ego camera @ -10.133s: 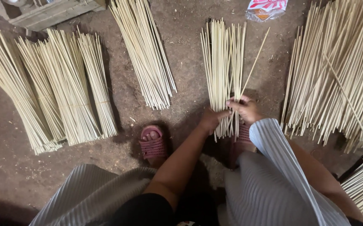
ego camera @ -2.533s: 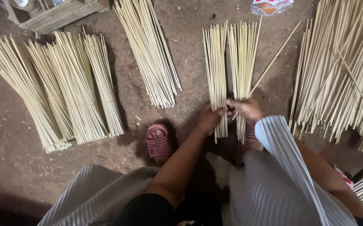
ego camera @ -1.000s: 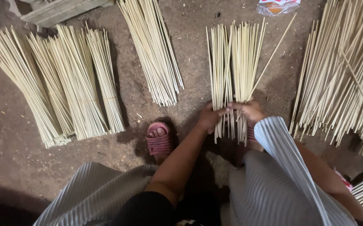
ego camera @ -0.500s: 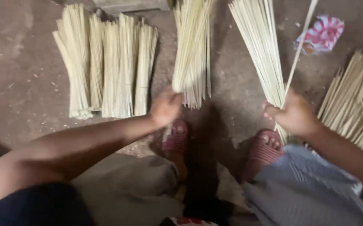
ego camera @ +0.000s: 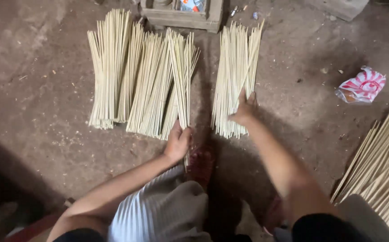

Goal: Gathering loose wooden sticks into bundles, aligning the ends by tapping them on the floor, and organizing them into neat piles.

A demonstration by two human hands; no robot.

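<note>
While left hand [ego camera: 178,142] grips 1 stick bundle [ego camera: 182,80], right hand [ego camera: 244,110] presses another bundle [ego camera: 235,76]

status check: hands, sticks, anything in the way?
Left hand shut on small stick bundle beside the big pile. Right hand flat on separate stick bundle. Wooden box at stick tips.

Count on the dirt floor: about five bundles of pale thin sticks [ego camera: 136,76] lie side by side at far left; one separate bundle [ego camera: 235,76] sits right of them; one loose heap of sticks [ego camera: 382,170] lies at the near right edge. One crumpled red-and-white wrapper [ego camera: 362,85], far right. One wooden crate [ego camera: 183,13], far centre. Two hands, two bare forearms in view.
</note>
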